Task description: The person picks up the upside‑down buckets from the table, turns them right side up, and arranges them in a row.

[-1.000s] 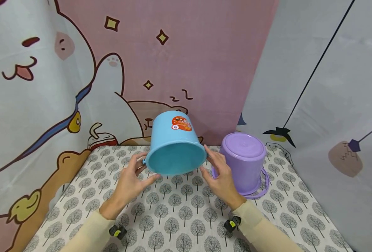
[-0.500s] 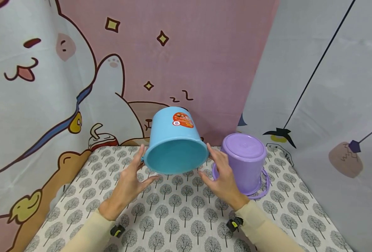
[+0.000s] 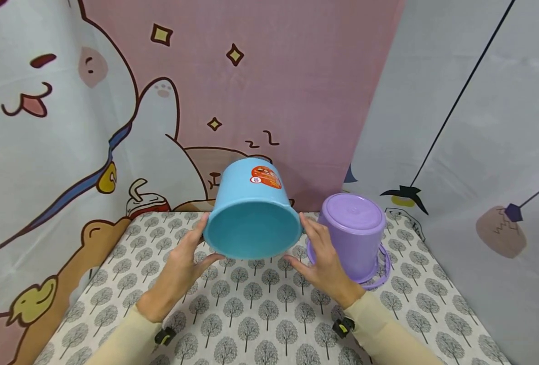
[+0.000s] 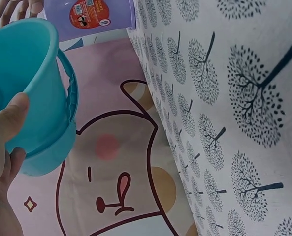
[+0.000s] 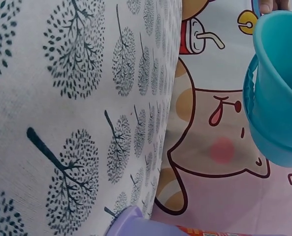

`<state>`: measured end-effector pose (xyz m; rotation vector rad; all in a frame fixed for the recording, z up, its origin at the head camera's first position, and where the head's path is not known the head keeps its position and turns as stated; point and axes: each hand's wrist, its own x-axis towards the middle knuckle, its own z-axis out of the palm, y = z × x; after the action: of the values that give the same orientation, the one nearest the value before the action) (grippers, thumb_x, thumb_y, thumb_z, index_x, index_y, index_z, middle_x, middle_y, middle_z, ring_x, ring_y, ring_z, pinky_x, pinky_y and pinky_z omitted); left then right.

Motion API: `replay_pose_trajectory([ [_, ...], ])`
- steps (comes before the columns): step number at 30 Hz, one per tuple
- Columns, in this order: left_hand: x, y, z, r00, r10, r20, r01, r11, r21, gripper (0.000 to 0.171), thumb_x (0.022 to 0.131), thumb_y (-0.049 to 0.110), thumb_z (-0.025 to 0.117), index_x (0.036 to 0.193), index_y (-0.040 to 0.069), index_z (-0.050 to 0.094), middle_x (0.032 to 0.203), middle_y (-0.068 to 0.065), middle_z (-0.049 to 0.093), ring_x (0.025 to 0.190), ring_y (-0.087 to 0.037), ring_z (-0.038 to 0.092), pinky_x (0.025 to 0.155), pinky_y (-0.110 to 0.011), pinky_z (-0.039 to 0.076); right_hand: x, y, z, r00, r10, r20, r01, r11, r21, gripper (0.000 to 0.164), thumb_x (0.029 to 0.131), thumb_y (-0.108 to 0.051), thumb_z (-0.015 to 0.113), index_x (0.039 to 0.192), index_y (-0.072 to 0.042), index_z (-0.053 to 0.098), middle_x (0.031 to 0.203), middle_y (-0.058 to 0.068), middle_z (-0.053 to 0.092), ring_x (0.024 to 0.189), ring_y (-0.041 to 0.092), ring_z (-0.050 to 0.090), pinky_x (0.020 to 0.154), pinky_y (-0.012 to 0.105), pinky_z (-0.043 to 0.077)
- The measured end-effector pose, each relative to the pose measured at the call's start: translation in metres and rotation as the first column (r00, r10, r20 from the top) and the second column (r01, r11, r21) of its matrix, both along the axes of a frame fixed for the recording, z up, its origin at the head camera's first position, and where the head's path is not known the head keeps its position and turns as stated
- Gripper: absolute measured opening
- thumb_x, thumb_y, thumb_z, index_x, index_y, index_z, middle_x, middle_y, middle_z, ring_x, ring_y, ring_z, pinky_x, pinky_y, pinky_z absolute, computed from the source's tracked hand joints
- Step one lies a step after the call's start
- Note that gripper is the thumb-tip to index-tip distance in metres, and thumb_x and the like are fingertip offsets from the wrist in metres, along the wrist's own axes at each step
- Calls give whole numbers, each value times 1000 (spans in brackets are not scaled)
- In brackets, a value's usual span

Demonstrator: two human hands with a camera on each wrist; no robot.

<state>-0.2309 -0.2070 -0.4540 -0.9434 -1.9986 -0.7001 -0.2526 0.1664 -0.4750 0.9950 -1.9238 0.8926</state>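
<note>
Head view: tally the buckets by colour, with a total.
Blue bucket: 1
Purple bucket: 1
Total: 2 buckets

A small z (image 3: 252, 145) and a larger z (image 3: 271, 138) stand on the backdrop (image 3: 306, 101), just above centre of the head view — the red sticker (image 3: 266, 177) on the blue bucket (image 3: 251, 195), mid-frame, and the red label (image 4: 89, 13) on the purple bucket (image 4: 120, 17), upper left of the left wrist view, bear print too blurred to read
</note>
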Motion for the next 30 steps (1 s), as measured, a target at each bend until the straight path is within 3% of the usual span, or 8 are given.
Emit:
replay_pose_trajectory([
  [9,8,-4,2,999,-28,40,26,999,44,129,65,-7,105,173,-15,34,175,-26,56,123,-47,84,113,-26,62,2,0,6,999,49,-20,-49,999,-5,111,81,-10,105,169,17,44,162,31,59,165,19,52,141,30,44],
  [12,8,-7,5,997,-10,75,6,998,57,117,81,11,100,175,-12,34,171,-28,59,122,-49,84,107,-30,66,0,-2,13,998,65,-26,-65,998,1,105,91,-22,101,170,17,43,162,30,61,162,22,56,140,29,45],
  [16,4,-10,12,994,6,110,-14,998,63,109,89,26,91,175,-10,34,158,-32,69,113,-44,87,95,-34,71,-3,-3,24,995,98,-27,-98,995,-5,97,104,-38,87,170,17,42,159,31,64,138,25,65,98,10,60],
  [19,1,-10,17,991,0,134,-10,997,76,118,81,12,99,177,-7,33,151,-28,76,108,-38,89,94,-32,71,-4,-3,31,993,117,5,-117,993,-20,99,101,-33,90,172,15,41,158,31,64,116,21,62,61,15,45],
  [21,0,-9,19,988,-2,153,-11,996,87,124,75,5,102,178,-5,33,147,-26,79,107,-35,90,96,-31,71,-4,-3,34,991,126,32,-125,992,-32,105,94,-23,97,173,14,40,158,32,64,112,23,66,58,15,44],
  [25,-4,-10,24,987,-8,159,-10,994,112,127,71,-1,102,179,-2,35,141,-27,82,103,-35,89,102,-31,69,-8,-5,38,985,142,93,-138,989,-49,119,79,-1,103,176,11,36,161,32,63,123,35,75,97,11,64],
  [28,-9,-12,27,988,-16,151,-4,991,132,126,71,-3,101,179,-1,36,141,-29,81,99,-35,90,100,-31,70,-12,-9,41,973,165,159,-155,985,-73,122,77,8,101,179,7,33,164,30,61,139,44,71,125,27,60],
  [30,-12,-15,29,988,-18,156,-5,990,142,125,72,-5,100,180,0,36,139,-30,81,97,-34,89,96,-30,72,-16,-13,43,961,180,211,-163,982,-95,122,80,9,99,181,2,32,166,29,59,145,44,68,127,29,59],
])
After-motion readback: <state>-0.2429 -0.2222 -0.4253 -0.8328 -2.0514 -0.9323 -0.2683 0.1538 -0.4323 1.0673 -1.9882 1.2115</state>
